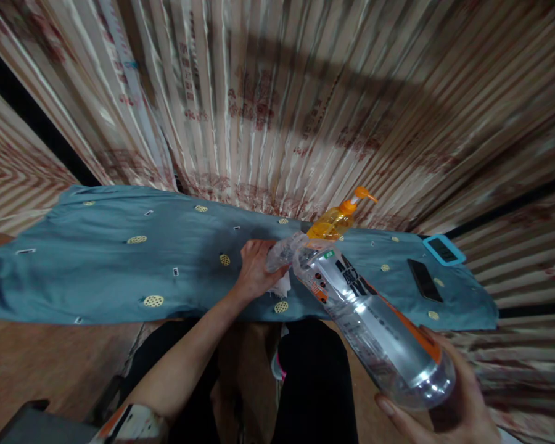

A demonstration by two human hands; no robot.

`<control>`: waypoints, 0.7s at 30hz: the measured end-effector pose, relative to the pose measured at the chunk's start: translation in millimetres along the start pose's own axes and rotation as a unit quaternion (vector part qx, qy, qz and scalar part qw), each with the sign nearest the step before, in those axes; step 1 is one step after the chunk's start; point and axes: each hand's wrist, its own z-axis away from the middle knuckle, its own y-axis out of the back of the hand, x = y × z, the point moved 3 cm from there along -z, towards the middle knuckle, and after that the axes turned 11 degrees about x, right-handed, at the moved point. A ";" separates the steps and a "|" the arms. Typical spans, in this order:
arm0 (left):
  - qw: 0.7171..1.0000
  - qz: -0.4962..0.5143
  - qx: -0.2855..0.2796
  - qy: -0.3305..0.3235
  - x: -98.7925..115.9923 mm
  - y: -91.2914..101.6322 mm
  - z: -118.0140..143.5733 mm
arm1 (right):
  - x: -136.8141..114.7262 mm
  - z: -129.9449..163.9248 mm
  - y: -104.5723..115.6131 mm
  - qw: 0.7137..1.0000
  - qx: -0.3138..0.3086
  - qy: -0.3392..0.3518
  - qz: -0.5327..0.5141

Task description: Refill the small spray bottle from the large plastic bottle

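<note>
Head view: right hand [448,401] grips base of big clear plastic bottle w/ orange-black label [374,320], tilted neck-down toward crumpled clear plastic film [284,250] that left hand [254,268] pinches closed on blue patterned cloth [97,265]. Best to keep tilt slow & neck right over film. Orange pump bottle [335,219] just behind; dark phone [424,280] to right. Striped curtain [277,92] behind, wood floor below.

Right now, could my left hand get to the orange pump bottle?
Probably yes. The left hand rests on the blue cloth close to the orange pump bottle; only the tilted clear bottle's neck lies between them.
</note>
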 end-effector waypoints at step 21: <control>1.000 -0.001 0.002 0.008 1.2 0.0 0.0 | 7.9 0.1 0.0 0.999 0.002 -0.031 -0.020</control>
